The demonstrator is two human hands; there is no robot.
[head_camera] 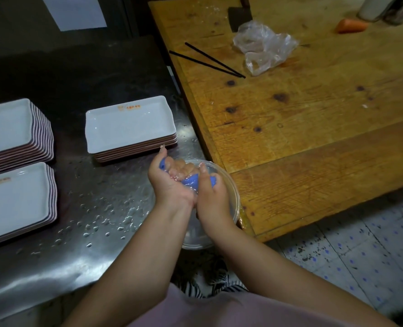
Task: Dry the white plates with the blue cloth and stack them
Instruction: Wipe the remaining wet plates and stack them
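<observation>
Evidently both hands, left hand (169, 178) and right hand (211, 197), clench the blue cloth (192, 180) over a clear bowl (234, 197), likely wringing it so drips fall inside; plates (129, 123) wait stacked just beyond the left hand.

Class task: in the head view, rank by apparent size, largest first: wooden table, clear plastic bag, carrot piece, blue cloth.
1. wooden table
2. clear plastic bag
3. carrot piece and blue cloth: unsure, since hands hide most of the cloth.

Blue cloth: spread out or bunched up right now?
Bunched up: the blue cloth is gripped by left hand and right hand over the clear bowl.
</observation>
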